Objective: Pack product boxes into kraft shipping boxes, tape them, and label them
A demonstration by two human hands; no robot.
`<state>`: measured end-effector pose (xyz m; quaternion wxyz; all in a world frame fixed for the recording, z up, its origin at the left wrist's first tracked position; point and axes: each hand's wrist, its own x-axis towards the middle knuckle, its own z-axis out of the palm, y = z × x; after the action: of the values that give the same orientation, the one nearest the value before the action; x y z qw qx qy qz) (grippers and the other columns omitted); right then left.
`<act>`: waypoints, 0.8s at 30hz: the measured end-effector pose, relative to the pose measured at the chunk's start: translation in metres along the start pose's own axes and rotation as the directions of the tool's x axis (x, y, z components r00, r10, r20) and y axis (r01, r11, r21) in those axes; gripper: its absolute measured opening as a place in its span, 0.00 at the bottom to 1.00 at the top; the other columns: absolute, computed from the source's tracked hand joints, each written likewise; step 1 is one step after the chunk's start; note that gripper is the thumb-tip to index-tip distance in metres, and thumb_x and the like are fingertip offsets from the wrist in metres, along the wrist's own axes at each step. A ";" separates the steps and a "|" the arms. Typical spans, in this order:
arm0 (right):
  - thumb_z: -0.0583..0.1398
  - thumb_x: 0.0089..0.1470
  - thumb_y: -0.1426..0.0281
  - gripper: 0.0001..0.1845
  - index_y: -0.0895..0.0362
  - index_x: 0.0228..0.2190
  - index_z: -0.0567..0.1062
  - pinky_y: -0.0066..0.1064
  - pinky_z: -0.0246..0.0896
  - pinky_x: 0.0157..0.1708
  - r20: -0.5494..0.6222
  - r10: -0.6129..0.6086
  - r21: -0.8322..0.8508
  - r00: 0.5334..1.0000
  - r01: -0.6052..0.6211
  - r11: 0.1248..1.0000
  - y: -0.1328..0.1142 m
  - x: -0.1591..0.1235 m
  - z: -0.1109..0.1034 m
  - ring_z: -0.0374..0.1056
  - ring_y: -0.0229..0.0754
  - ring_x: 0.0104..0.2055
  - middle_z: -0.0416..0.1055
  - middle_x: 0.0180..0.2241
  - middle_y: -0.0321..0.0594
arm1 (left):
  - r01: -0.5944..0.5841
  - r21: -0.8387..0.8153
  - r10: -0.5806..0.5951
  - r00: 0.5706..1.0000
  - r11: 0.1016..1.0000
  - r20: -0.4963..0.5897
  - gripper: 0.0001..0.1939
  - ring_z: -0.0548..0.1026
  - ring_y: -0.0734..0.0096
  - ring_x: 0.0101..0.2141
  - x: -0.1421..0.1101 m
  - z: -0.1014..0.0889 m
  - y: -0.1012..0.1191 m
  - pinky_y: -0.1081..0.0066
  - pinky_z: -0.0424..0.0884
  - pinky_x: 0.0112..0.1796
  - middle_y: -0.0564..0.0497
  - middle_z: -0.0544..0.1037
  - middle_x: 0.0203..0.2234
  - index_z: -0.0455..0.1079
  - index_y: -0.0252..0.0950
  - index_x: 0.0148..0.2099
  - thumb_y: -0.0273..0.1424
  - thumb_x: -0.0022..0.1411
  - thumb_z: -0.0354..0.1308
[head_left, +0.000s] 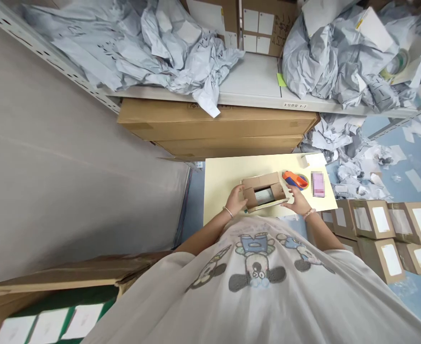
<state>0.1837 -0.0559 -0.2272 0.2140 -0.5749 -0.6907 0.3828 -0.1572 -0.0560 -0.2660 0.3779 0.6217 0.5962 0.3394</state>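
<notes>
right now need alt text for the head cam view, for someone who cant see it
The left hand and right hand, both braceleted, hold an open cardboard box on a pale yellow table, beside an orange and blue tape dispenser and a pink packet. Crumpled grey mailer bags heap on the shelf ahead; white-labelled boxes stack at right.

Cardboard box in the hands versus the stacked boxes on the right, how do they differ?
The cardboard box is open, something pale inside; the stacked boxes are closed. The stacked boxes show white labels, the cardboard box none. The left hand and right hand touch the cardboard box; the stacked boxes stand untouched. Both are brown cardboard.
</notes>
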 end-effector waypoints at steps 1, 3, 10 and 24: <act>0.73 0.42 0.46 0.55 0.54 0.65 0.62 0.57 0.68 0.53 -0.078 0.062 0.026 0.995 -0.060 0.998 0.004 -0.001 0.006 0.68 0.61 0.56 0.64 0.61 0.58 | -0.030 -0.034 0.031 0.999 0.999 0.037 0.19 0.74 0.54 0.56 0.000 -0.002 -0.002 0.50 0.70 0.58 0.44 0.75 0.53 0.70 0.38 0.49 0.27 0.54 0.64; 0.71 0.43 0.45 0.56 0.54 0.66 0.60 0.56 0.70 0.51 -0.163 0.205 0.109 0.965 -0.189 0.976 0.011 0.000 0.021 0.69 0.60 0.54 0.65 0.60 0.58 | -0.082 -0.065 0.087 0.993 0.995 0.082 0.09 0.75 0.58 0.54 -0.002 -0.008 -0.003 0.53 0.71 0.57 0.45 0.77 0.49 0.70 0.39 0.44 0.29 0.61 0.58; 0.68 0.47 0.45 0.51 0.57 0.64 0.62 0.47 0.74 0.48 -0.123 0.424 0.239 0.897 -0.388 0.890 0.023 0.009 0.051 0.72 0.53 0.50 0.65 0.59 0.57 | -0.247 0.225 0.164 0.929 0.943 0.332 0.23 0.66 0.44 0.63 -0.021 -0.012 0.003 0.46 0.58 0.65 0.42 0.74 0.58 0.74 0.41 0.52 0.42 0.56 0.69; 0.59 0.59 0.68 0.23 0.66 0.53 0.72 0.50 0.59 0.57 -0.241 0.514 -0.347 0.823 -0.568 0.747 0.045 0.073 -0.016 0.73 0.61 0.50 0.77 0.42 0.58 | -0.315 0.293 0.164 0.882 0.903 0.442 0.34 0.60 0.37 0.67 0.019 0.004 0.002 0.48 0.59 0.66 0.34 0.63 0.63 0.70 0.36 0.51 0.34 0.40 0.76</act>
<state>0.2056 0.0211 -0.2629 0.0149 -0.8054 -0.5422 0.2390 -0.1517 -0.0369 -0.2664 0.3289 0.8064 0.4729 0.1335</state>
